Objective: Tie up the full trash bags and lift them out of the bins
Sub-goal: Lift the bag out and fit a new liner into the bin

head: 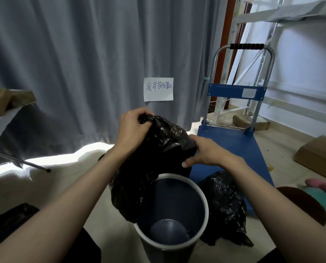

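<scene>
A full black trash bag [149, 168] hangs in the air just behind and left of a round bin [200, 188] with a white rim and dark inside. The bin holds no bag. My left hand [131, 128] grips the bunched top of the bag. My right hand [204, 152] grips a fold of the bag lower on its right side. A second black trash bag [224, 207] sits on the front of the blue platform cart [232, 147], to the right of the bin.
A grey curtain [82, 63] with a paper sign [158, 89] hangs behind. The cart's upright handle [246, 46] stands at right, before metal shelving [291, 18]. Cardboard boxes [321, 158] lie on the floor at right. Another black bag [12, 219] sits at lower left.
</scene>
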`<state>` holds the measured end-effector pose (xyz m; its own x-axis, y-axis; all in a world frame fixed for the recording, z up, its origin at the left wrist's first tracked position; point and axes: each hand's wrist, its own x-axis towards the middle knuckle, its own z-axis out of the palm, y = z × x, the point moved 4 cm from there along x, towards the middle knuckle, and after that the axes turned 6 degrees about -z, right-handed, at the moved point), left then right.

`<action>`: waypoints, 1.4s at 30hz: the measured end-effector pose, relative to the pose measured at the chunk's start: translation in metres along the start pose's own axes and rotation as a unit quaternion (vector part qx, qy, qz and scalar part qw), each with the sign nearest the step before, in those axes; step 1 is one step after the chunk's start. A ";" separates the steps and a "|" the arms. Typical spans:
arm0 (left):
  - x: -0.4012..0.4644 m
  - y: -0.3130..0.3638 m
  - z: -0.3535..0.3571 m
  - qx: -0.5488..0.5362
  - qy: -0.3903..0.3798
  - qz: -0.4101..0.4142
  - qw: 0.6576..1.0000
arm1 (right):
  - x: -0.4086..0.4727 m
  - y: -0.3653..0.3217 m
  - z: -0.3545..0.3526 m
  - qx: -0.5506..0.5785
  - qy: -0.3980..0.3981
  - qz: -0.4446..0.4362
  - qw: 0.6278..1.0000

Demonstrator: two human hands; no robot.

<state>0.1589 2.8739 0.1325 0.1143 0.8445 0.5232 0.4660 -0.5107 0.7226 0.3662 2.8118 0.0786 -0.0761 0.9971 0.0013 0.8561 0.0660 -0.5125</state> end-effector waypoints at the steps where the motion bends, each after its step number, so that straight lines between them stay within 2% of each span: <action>1: 0.000 0.000 0.000 -0.004 -0.003 0.002 1.000 | 0.004 0.002 0.004 -0.009 0.027 0.002 1.000; 3: -0.001 -0.001 0.002 0.000 -0.015 0.005 1.000 | 0.007 0.000 0.003 -0.007 0.091 0.008 0.996; 5: 0.000 -0.005 0.002 0.059 -0.010 0.031 0.998 | 0.009 -0.001 -0.005 0.027 0.171 0.012 0.985; 8: -0.005 -0.005 0.003 0.220 -0.006 0.110 0.969 | 0.001 -0.011 -0.022 0.025 0.286 0.011 0.958; 10: -0.014 0.011 0.001 0.223 -0.016 0.172 0.959 | -0.007 -0.020 -0.029 -0.006 0.333 -0.013 0.943; 13: -0.033 0.041 -0.001 0.162 -0.025 0.262 0.951 | -0.017 -0.031 -0.033 -0.023 0.357 -0.040 0.933; 16: -0.053 0.060 0.008 0.144 -0.067 0.302 0.940 | -0.019 -0.039 -0.033 -0.016 0.360 -0.043 0.932; 19: -0.062 0.062 0.021 0.183 -0.074 0.297 0.934 | -0.015 -0.038 -0.033 0.013 0.377 -0.040 0.925; 21: -0.059 0.057 0.024 0.221 -0.036 0.291 0.930 | -0.014 -0.038 -0.036 0.072 0.406 -0.062 0.909; 23: -0.050 0.050 0.020 0.210 0.007 0.260 0.942 | -0.015 -0.043 -0.040 0.125 0.432 -0.105 0.887; 24: -0.045 0.046 0.015 0.163 0.018 0.218 0.962 | -0.016 -0.046 -0.040 0.134 0.427 -0.120 0.886; 26: -0.033 0.037 0.004 0.008 0.026 0.101 0.994 | -0.011 -0.044 -0.035 0.119 0.338 -0.104 0.928; 28: -0.023 0.030 -0.006 -0.108 0.039 0.011 0.993 | -0.004 -0.030 -0.018 0.094 0.170 -0.049 0.980; 29: -0.019 0.027 -0.009 -0.147 0.040 -0.020 0.988 | -0.002 -0.021 -0.007 0.059 0.096 -0.024 0.993; 31: -0.012 0.019 -0.015 -0.194 0.045 -0.060 0.978 | 0.000 -0.003 0.010 -0.019 0.013 0.015 1.000; 33: -0.009 0.011 -0.019 -0.197 0.053 -0.076 0.976 | 0.001 0.008 0.022 -0.054 -0.020 0.047 0.997; 35: -0.006 0.006 -0.021 -0.185 0.056 -0.080 0.978 | 0.000 0.007 0.026 -0.035 -0.030 0.057 0.997; 37: -0.004 0.002 -0.021 -0.149 0.049 -0.084 0.984 | -0.004 -0.001 0.017 0.063 0.030 0.054 0.996; 38: -0.002 -0.002 -0.019 -0.125 0.037 -0.092 0.987 | -0.005 -0.006 0.010 0.155 0.066 0.052 0.984; 39: -0.002 -0.006 -0.017 -0.102 0.020 -0.107 0.989 | -0.007 -0.012 0.005 0.276 0.082 0.047 0.956; 41: -0.005 -0.018 -0.005 -0.066 -0.032 -0.151 0.986 | -0.009 -0.029 -0.005 0.499 0.081 0.015 0.863; 42: -0.007 -0.023 0.004 -0.051 -0.063 -0.167 0.983 | -0.010 -0.034 -0.009 0.565 0.089 0.003 0.820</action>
<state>0.1507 2.8803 0.1103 0.0809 0.9775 0.1946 0.4056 -0.2106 0.8894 0.3425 2.8001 0.1040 0.0886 0.9936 0.0700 -0.1712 0.0844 -0.9816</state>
